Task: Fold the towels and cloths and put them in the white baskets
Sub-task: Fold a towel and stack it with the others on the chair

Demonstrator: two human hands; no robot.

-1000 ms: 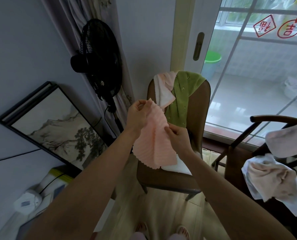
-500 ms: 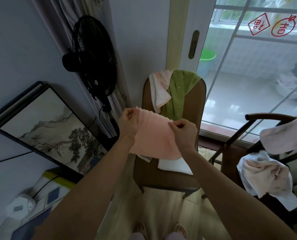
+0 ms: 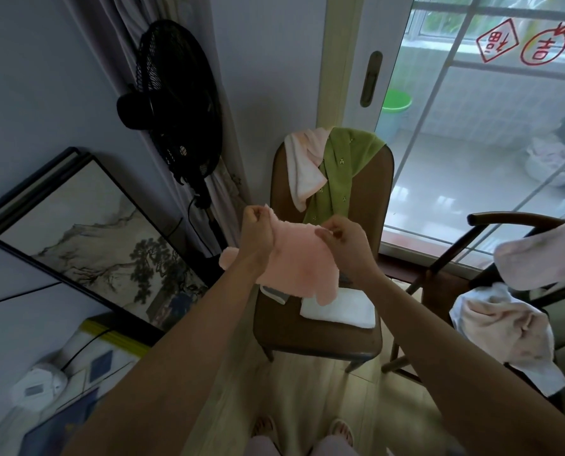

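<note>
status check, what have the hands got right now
Left hand and right hand each pinch the top edge of the pink fluffy cloth, spread over the brown chair. Folded white cloth on the seat below. No basket visible.

2 hands (image 3: 258, 225) (image 3: 342, 238), 2 chairs (image 3: 320, 337) (image 3: 518, 222), 1 fan (image 3: 176, 103), approx. 7 cloths, 1 pink cloth (image 3: 301, 268) held.

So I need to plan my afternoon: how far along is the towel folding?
Early on. Done: one folded white cloth lies on the chair seat. In hand: left hand and right hand pinch the pink cloth spread between them. Left: the green towel and pale towel on the chair back, more towels at right. No white baskets in view.
</note>
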